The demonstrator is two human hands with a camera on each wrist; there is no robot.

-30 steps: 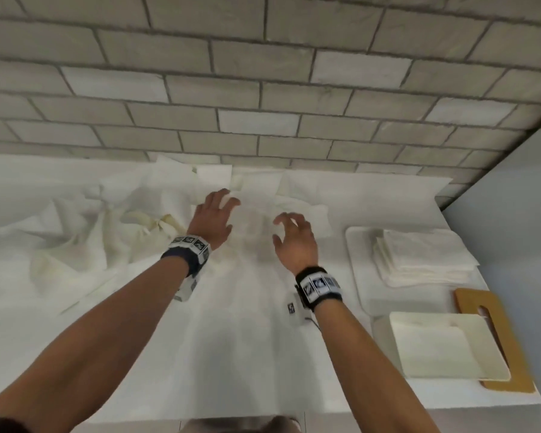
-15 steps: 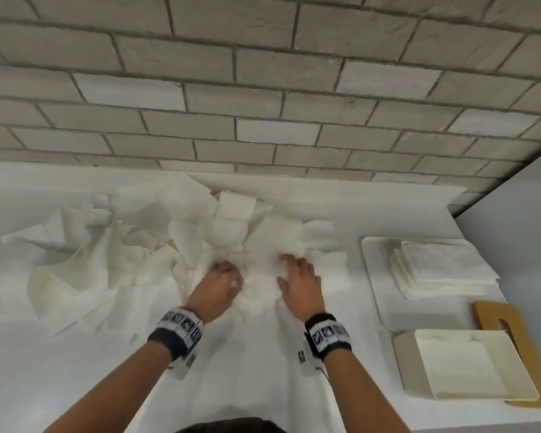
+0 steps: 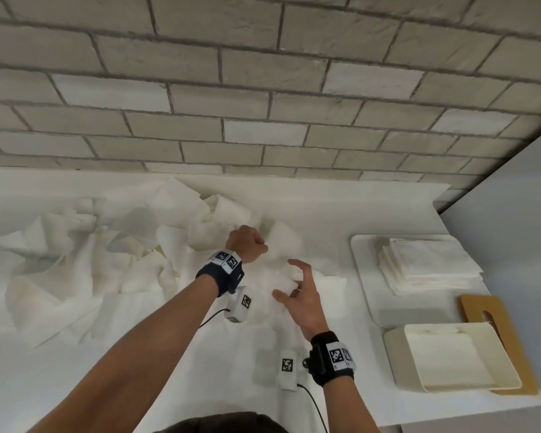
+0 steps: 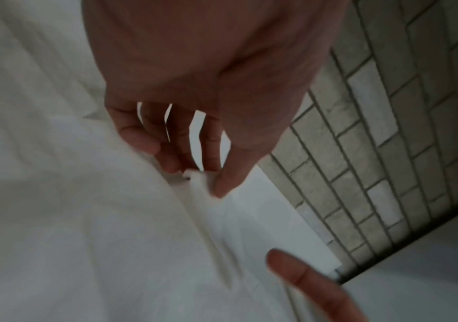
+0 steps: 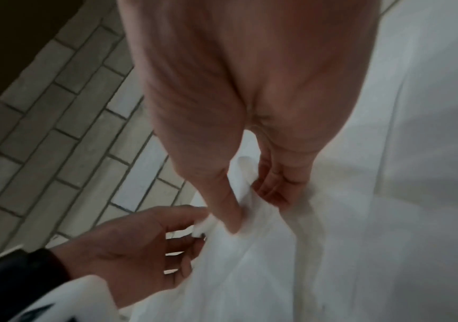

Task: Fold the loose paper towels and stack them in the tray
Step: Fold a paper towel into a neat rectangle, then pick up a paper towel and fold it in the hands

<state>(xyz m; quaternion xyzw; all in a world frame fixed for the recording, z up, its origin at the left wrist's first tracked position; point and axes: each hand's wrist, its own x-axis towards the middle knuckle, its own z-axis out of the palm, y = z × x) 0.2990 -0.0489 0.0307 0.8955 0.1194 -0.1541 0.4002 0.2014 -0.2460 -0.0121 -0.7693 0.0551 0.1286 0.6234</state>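
One white paper towel [image 3: 282, 242] is lifted off the counter between both hands. My left hand [image 3: 256, 245] is curled into a fist on its upper edge. In the left wrist view, the left hand [image 4: 202, 177] pinches that edge between thumb and fingertips. My right hand [image 3: 289, 284], nearer me, curls round the towel lower down; in the right wrist view, the right hand [image 5: 249, 210] pinches a fold. A heap of loose towels [image 3: 75, 260] lies to the left. The white tray [image 3: 364, 276] at the right holds a stack of folded towels [image 3: 428, 264].
A shallow white square dish [image 3: 450, 360] sits on a wooden board [image 3: 500, 317] in front of the tray. A brick wall [image 3: 263, 104] rises just behind the counter. The counter's front edge [image 3: 450, 412] runs close to my body.
Both hands came off the pile, where they lay flat, and now hold one towel raised. The left hand has closed into a fist; the right has drawn back toward me.
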